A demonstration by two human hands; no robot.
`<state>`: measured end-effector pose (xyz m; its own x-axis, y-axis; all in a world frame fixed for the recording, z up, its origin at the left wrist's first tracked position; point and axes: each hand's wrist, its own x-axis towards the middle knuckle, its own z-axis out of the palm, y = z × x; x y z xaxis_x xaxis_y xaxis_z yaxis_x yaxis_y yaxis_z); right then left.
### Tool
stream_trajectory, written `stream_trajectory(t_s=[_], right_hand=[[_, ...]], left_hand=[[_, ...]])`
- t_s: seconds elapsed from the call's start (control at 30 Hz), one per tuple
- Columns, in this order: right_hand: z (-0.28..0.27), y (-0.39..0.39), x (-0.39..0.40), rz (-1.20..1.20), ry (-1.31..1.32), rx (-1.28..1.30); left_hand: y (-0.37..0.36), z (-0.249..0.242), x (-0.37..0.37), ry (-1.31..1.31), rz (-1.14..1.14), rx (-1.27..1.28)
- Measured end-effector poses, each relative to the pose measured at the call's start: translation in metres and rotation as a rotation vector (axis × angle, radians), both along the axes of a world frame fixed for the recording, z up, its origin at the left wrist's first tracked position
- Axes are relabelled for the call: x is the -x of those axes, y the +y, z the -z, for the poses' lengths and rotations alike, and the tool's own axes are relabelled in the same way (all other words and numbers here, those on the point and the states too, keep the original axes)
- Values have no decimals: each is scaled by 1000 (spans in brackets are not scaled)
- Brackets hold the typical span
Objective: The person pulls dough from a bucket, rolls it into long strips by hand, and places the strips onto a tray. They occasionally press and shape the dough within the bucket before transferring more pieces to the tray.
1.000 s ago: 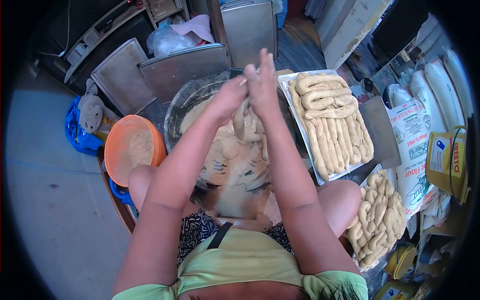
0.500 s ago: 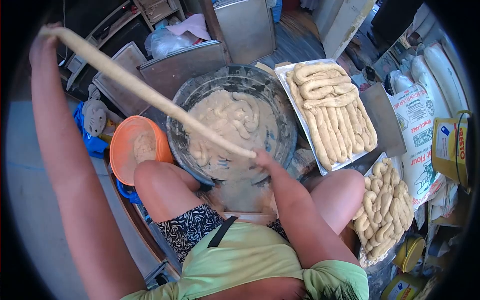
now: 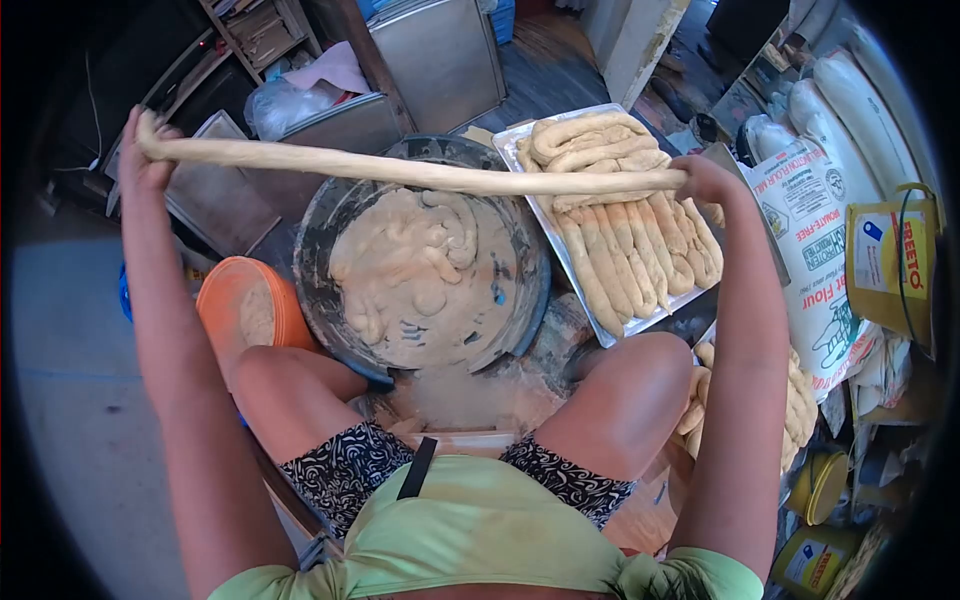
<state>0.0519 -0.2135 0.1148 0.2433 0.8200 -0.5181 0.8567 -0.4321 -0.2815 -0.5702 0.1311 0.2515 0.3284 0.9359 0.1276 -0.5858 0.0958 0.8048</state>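
Observation:
A long, thick dough rope point(image 3: 400, 172) stretches nearly level between my two raised hands. Its left end is wrapped by my left hand point(image 3: 150, 155), a short stub poking out above the fingers. My right hand point(image 3: 703, 180) grips the other end, over the upper part of a metal tray point(image 3: 607, 338). On that tray lie folded dough strips point(image 3: 625, 245), side by side in rows. Below the rope's middle is a big black tub point(image 3: 318, 300), holding flour and loose coils of dough point(image 3: 445, 235).
An orange bucket point(image 3: 212, 305) with flour stands left of the tub. A second batch of dough pieces point(image 3: 800, 405) is partly behind my right arm. Flour sacks point(image 3: 815, 260) and a yellow container point(image 3: 890, 265) line the right. Metal sheets point(image 3: 437, 65) lean at the back.
My right hand has moved right and up, from over the tub to above the tray. My left hand has come lower and inward. The dough rope went from steeply slanted to nearly level.

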Motion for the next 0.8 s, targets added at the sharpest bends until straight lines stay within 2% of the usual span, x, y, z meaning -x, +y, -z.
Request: stream_trajectory(t_s=[0.07, 0.1, 0.17, 0.2, 0.23, 0.3, 0.33, 0.37, 0.4, 0.43, 0.47, 0.5, 0.57, 0.6, 0.63, 0.67, 0.7, 0.77, 0.8], right_hand=[[23, -14, -14, 180, -343, -397], [48, -15, -28, 169, -332, -394], [134, -9, -52, 436, 57, -771], [179, -9, -40, 391, -201, -995], [180, -8, -33, 348, -308, -976], [154, -4, -40, 461, 11, -781], [140, -2, -38, 469, 5, -783], [127, 1, -30, 492, 169, -706], [108, 6, -21, 510, 330, -627], [72, 5, -3, 475, 619, -684], [38, 1, 12, 434, 907, -733], [21, -3, 12, 446, 896, -738], [2, -13, 9, 186, 1718, -733], [2, -14, 12, 465, 1426, -844], [15, -17, 4, 473, 1418, -857], [40, -17, -8, 573, 1202, -808], [62, -18, -18, 665, 986, -751], [89, -28, -30, 1039, 934, -936], [106, -34, -43, 1041, 930, -943]], left_hand=[[-28, 10, -55, -20, 272, -9], [-48, 13, -86, -36, 378, -29], [-83, 20, -141, 7, 423, -74], [-88, 29, -163, 45, 488, -127], [-94, 38, -188, 82, 553, -180], [-186, 30, -280, 87, 327, 109], [-193, 52, -314, 53, 441, -80], [-194, 63, -349, 68, 562, -139], [-230, 63, -379, 160, 295, -248], [-243, 72, -411, 244, 305, -269], [-253, 77, -432, 204, 347, -285], [-262, 82, -449, 200, 466, -245], [-259, 114, -487, 153, 680, -202], [-261, 131, -491, 148, 696, -206], [-264, 147, -490, 309, 661, -273], [-266, 164, -486, 469, 619, -341], [-269, 186, -473, 708, 583, -558], [-283, 222, -435, 1162, 440, -919], [-292, 236, -415, 1378, 335, -1056]])
